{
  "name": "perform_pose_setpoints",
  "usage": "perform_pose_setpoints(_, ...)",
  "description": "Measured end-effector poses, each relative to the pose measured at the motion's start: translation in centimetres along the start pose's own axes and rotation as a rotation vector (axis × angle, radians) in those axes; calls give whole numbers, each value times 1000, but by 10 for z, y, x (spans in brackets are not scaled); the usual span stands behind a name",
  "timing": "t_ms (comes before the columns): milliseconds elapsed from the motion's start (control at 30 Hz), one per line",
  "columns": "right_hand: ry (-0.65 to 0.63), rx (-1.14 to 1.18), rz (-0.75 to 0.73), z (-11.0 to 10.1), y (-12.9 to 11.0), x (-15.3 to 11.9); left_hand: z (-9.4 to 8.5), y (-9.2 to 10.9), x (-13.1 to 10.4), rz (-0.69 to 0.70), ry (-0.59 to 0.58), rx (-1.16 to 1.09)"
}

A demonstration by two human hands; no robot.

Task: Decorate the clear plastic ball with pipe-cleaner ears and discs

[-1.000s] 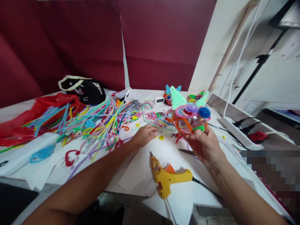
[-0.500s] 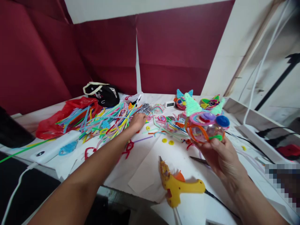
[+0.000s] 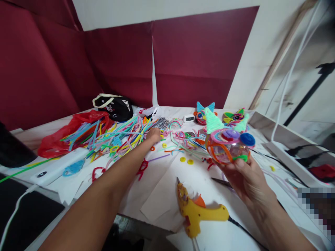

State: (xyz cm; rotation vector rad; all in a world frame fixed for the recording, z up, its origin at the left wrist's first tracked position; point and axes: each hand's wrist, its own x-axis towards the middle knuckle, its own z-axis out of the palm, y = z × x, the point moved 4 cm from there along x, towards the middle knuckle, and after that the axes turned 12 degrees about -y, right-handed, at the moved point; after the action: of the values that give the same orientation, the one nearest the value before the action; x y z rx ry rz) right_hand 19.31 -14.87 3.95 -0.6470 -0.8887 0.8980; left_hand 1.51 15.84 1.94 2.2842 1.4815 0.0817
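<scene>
My right hand (image 3: 242,172) is closed around a clear plastic craft piece (image 3: 225,151). It carries mint-green ears, an orange loop, a green strip and coiled pink, purple and blue discs, apparently of pipe cleaner. My left hand (image 3: 154,135) reaches far across the table, at the right edge of a heap of coloured pipe cleaners (image 3: 125,134). Its fingers point away and are mostly hidden, so I cannot see what they touch. Silver tinsel-like strands (image 3: 161,123) lie just beyond it. A small yellow disc (image 3: 164,145) lies close by.
A yellow hot glue gun (image 3: 196,212) lies on white paper in front, its black cord running right. Dark pointed blades (image 3: 221,182) lie below my right hand. Behind stand a small digital clock (image 3: 188,118) and a blue-eared craft piece (image 3: 205,113). A power strip (image 3: 290,160) lies right.
My view has shifted slightly, so the table sits a little lower. My left hand stays at the heap, having shifted only slightly. My right hand still holds the craft piece.
</scene>
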Motion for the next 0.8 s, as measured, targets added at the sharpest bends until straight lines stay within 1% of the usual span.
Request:
perform_pose_setpoints(100, 2, 13, -4, 0, 1, 0, 0, -5, 3, -14, -20, -68)
perform_pose_setpoints(200, -7, 29, 6, 1, 2, 0, -6, -6, 0, 2, 0, -188)
perform_pose_setpoints(267, -20, 38, 9, 2, 3, -1, -12, -2, -7, 32, 31, -298)
perform_pose_setpoints(333, -32, 45, 10, 2, 3, -1, -20, 7, -18, 92, 61, -431)
perform_pose_setpoints(400, -34, 51, 14, 0, 4, -1, -26, 20, -32, 171, 67, -581)
perform_pose_setpoints(500, -36, 79, 29, -2, 4, 0, -31, 45, -61, 295, 2, -777)
perform_pose_setpoints(567, -47, 111, 30, -2, 3, 1, -32, 61, -83, 361, -35, -869)
perform_pose_setpoints(600, -53, 129, 26, 0, 3, 1, -32, 69, -94, 402, -60, -928)
perform_pose_setpoints(667, -55, 155, 12, 2, 2, 1, -31, 87, -117, 513, -173, -1147)
perform_pose_setpoints(733, -37, 163, 2, 4, 3, 0, -30, 103, -140, 629, -258, -1205)
perform_pose_setpoints(800, -15, 154, -3, 5, 3, 0, -30, 116, -160, 710, -295, -1195)
